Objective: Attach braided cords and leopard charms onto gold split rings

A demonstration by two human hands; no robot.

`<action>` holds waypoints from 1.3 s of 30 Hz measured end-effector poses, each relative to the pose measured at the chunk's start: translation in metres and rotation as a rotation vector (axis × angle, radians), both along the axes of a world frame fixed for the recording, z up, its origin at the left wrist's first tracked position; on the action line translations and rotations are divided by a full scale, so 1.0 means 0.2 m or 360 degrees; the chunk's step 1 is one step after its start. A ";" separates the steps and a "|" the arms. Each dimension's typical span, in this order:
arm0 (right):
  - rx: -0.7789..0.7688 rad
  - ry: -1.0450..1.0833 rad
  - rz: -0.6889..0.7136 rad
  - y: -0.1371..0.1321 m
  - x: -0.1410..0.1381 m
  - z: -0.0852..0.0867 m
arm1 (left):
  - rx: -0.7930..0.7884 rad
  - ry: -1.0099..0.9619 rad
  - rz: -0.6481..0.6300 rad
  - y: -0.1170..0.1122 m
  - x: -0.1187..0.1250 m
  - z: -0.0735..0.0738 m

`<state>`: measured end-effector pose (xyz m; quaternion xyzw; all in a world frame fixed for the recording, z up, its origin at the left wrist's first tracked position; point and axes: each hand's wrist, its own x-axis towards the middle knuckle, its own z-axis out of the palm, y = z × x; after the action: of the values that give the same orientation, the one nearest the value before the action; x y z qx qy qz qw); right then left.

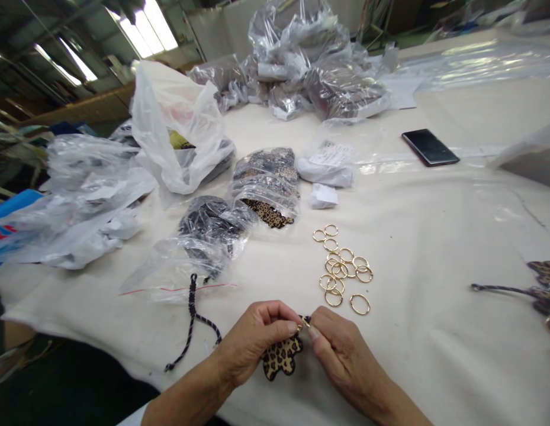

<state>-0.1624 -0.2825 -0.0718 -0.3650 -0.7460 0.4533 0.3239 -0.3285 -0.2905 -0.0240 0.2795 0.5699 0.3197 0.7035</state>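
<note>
Leopard pc (281, 358) partly behind L hand (257, 335)

Leopard patch (281, 358), btm ctr, partly hidden by L hand (254, 337). Spotted pcs (547, 294), R edge, cut off. Label (331, 154) print, upper ctr, too small to read.

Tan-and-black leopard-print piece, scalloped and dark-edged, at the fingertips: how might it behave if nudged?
The scalloped leopard-print piece is probably fairly stiff: its exposed lobes show no visible folds. It seems unlikely to roll, since it looks flat and lobed. It may pivot, its lower part projecting beyond the bare left hand.
</note>
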 end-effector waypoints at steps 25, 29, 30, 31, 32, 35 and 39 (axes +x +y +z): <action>0.0241 -0.0161 0.0226 -0.02 0.02 -0.01 | 0.0372 0.0468 -0.0270 -0.02 0.03 -0.02; -0.0516 0.0397 0.0299 0.00 0.05 0.04 | 0.0417 0.0126 -0.0203 -0.02 0.02 -0.01; -0.0704 0.0564 0.0322 0.00 0.05 0.06 | 0.0412 0.0033 -0.0190 -0.02 0.02 -0.01; -0.0848 0.0717 0.0338 -0.01 0.06 0.06 | 0.0408 -0.0035 -0.0180 -0.01 0.03 0.00; -0.0946 0.0839 0.0345 -0.01 0.07 0.07 | 0.0408 -0.0077 -0.0172 -0.01 0.04 0.01; -0.1049 0.0953 0.0293 -0.05 0.13 0.07 | 0.0405 -0.0172 -0.0192 0.00 0.10 0.03; -0.0953 0.0796 0.0116 -0.12 0.26 0.07 | 0.0401 -0.0302 -0.0349 0.00 0.19 0.04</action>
<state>-0.1098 -0.3069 -0.0571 -0.2950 -0.4912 0.7371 0.3584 -0.2904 -0.2904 -0.0166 0.3943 0.4226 0.3349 0.7442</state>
